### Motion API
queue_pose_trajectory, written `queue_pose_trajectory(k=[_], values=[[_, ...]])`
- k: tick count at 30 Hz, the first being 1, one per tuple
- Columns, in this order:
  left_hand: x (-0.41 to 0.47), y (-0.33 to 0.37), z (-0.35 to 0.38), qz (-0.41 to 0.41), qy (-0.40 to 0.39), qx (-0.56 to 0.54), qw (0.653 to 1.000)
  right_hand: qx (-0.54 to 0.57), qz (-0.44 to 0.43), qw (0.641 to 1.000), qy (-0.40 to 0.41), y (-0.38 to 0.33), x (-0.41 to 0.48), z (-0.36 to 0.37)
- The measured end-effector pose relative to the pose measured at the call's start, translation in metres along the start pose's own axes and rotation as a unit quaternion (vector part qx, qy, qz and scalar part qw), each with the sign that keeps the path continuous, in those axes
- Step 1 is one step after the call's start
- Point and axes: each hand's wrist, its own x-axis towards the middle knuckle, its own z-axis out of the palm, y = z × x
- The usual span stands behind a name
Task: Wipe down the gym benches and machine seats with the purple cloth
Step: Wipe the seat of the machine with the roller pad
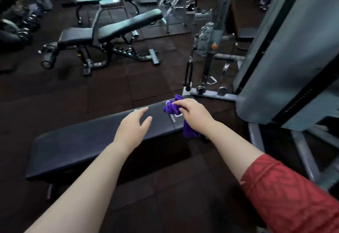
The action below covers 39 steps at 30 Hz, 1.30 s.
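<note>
A: Start at the left. What sits out at ten o'clock?

B: A row of dumbbells (20,23), too blurred to make out any markings. At eleven o'clock is an adjustable bench (128,24) with its backrest tilted up and a separate seat pad. Nobody is touching it, and I'd guess it is waiting its turn.

A: And nearer?

B: A flat bench (82,141) runs across the middle, from eight o'clock toward one o'clock. The left hand (134,124) is over its pad near the centre, fingers straight and slightly spread, holding nothing. I can't tell whether it touches the pad. It looks placed to brace the person while the other hand works.

A: Where's the cloth?

B: The purple cloth (171,109) is at about one o'clock, on the far end of the flat bench. It is bunched up, with one tail hanging over the pad's near edge. The right hand (192,111) grips it from above, fingers curled round the wad. I'd say that makes a firm lump to press and drag along the vinyl. A red sleeve (284,196) covers that arm at five o'clock.

A: Anything to read?

B: There is white print (174,120) on the pad, just beside the cloth and partly under it. I can see a box shape and small characters, but they are too blurred to read. No brand is legible on the cable machine (207,49) at two o'clock either.
</note>
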Motion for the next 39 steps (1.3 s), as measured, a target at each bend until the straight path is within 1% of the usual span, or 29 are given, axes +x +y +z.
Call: queue_pose_trajectory(k=[4, 8, 12, 16, 20, 23, 26, 31, 34, 36, 39], values=[[-0.017, 0.086, -0.005, 0.078, -0.038, 0.010, 0.996, -0.031, 0.041, 0.997, 0.061, 0.008, -0.058, -0.084], [-0.043, 0.150, 0.001, 0.152, -0.075, 0.005, 0.985, -0.024, 0.106, 0.983, 0.146, 0.019, -0.141, -0.142], [-0.081, 0.198, 0.020, 0.244, -0.111, 0.006, 0.963, -0.010, 0.179, 0.953, 0.244, 0.035, -0.244, -0.179], [-0.131, 0.244, 0.055, 0.339, -0.166, 0.014, 0.926, -0.001, 0.263, 0.909, 0.324, 0.052, -0.359, -0.204], [-0.193, 0.293, 0.106, 0.419, -0.248, 0.017, 0.873, -0.010, 0.349, 0.851, 0.392, 0.062, -0.476, -0.216], [-0.253, 0.332, 0.142, 0.469, -0.319, 0.018, 0.823, -0.008, 0.408, 0.798, 0.444, 0.058, -0.562, -0.219], [-0.317, 0.371, 0.171, 0.522, -0.368, 0.014, 0.769, -0.014, 0.457, 0.743, 0.488, 0.052, -0.644, -0.216], [-0.435, 0.424, 0.212, 0.587, -0.441, 0.018, 0.679, 0.003, 0.508, 0.645, 0.572, 0.033, -0.775, -0.201], [-0.513, 0.446, 0.231, 0.626, -0.459, 0.007, 0.630, 0.021, 0.536, 0.585, 0.608, 0.020, -0.850, -0.186], [-0.568, 0.458, 0.241, 0.635, -0.477, -0.004, 0.608, 0.031, 0.545, 0.554, 0.628, 0.009, -0.897, -0.177], [-0.650, 0.469, 0.253, 0.650, -0.502, -0.016, 0.570, 0.028, 0.559, 0.522, 0.644, -0.008, -0.964, -0.165]])
